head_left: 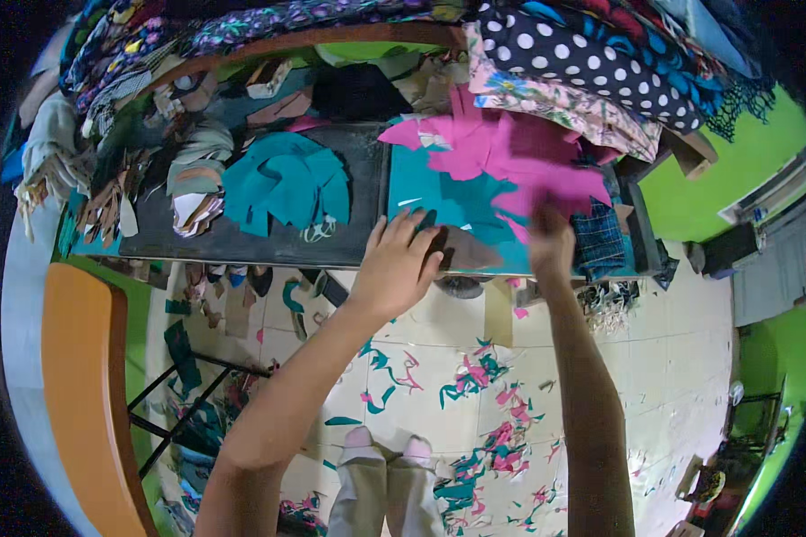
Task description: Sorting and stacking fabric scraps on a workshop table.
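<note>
Left hand (397, 261): fingers spread, flat on teal fabric sheet (439, 201) at black worktable (242, 240) edge | Right hand (551, 242): blurred, grip unclear, nearer the pink cut fabric pieces (510, 152) lying just beyond it.

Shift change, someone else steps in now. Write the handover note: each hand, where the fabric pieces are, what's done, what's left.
Left hand: open, palm flat on the teal fabric sheet at the table's front edge.
Right hand: blurred, at the pink fabric pieces lying on the teal sheet; grip cannot be told.
Things: a pile of cut teal pieces sits to the left on the dark tabletop; folded printed cloths are stacked behind.
Done: many pieces already cut; teal and pink scraps litter the floor.
Left: the pink pieces are still spread loose, not stacked.
</note>
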`<state>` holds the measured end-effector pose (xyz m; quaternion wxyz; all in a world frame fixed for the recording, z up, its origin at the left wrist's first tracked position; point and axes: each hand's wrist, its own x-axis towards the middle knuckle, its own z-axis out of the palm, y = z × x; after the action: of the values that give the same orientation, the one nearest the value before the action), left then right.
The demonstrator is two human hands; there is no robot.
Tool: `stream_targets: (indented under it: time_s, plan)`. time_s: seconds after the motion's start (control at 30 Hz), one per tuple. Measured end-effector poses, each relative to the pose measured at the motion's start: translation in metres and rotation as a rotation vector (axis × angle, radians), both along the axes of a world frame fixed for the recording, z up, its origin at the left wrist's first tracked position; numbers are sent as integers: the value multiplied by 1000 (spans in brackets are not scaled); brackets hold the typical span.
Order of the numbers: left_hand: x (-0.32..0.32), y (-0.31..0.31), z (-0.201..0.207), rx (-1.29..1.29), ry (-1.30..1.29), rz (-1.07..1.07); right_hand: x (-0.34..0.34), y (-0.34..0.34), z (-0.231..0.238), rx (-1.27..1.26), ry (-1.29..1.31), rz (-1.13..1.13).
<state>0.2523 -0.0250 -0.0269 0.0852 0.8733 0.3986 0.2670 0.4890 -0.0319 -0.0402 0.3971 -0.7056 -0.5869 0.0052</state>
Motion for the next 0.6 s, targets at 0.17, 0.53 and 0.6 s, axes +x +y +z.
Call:
stream_targets:
  time_s: [0.17, 0.53, 0.6]
  plan:
    - [12, 4, -5, 15, -52, -17, 61, 7, 28, 190, -315, -331]
    - [27, 30, -16, 197, -59, 90, 45, 48, -6, -347, -434, 254]
    - [30, 28, -16, 247, 5, 87, 49, 52, 9, -506, -396, 241]
